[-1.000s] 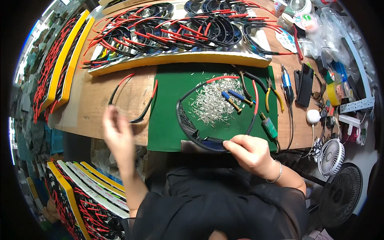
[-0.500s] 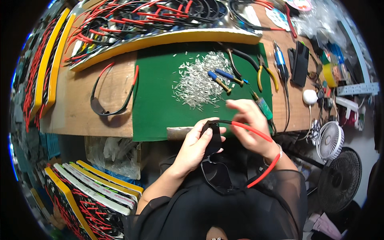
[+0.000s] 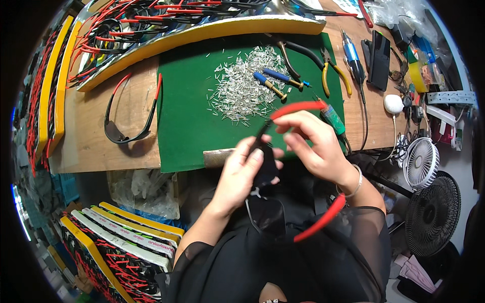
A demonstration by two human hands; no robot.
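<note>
My left hand (image 3: 236,174) is closed on the dark front of a pair of sunglasses (image 3: 269,218), thumb on top. One lens hangs below that hand, against my black clothing. A temple with a red end (image 3: 299,108) reaches up and right from my grip, blurred by motion. The other red-ended temple curves below my right wrist. My right hand (image 3: 317,146) has its bent fingers right at the upper red end, seemingly touching it, with the thumb apart. On the green mat (image 3: 187,126) beyond lies a heap of small silvery pins (image 3: 245,88).
Two blue-handled screwdrivers (image 3: 270,87) lie on the heap. Pliers (image 3: 327,76), a green-handled tool (image 3: 333,119) and a blue pen-shaped corded tool (image 3: 353,58) lie right. Another pair of sunglasses (image 3: 121,137) rests left. A yellow-edged tray (image 3: 202,38) of sunglasses spans the back. Fans (image 3: 421,162) stand right.
The upper red-ended temple has swung away from me, from lying across my right wrist to above my right fingers. My left hand keeps its hold. The whole view has shifted slightly.
</note>
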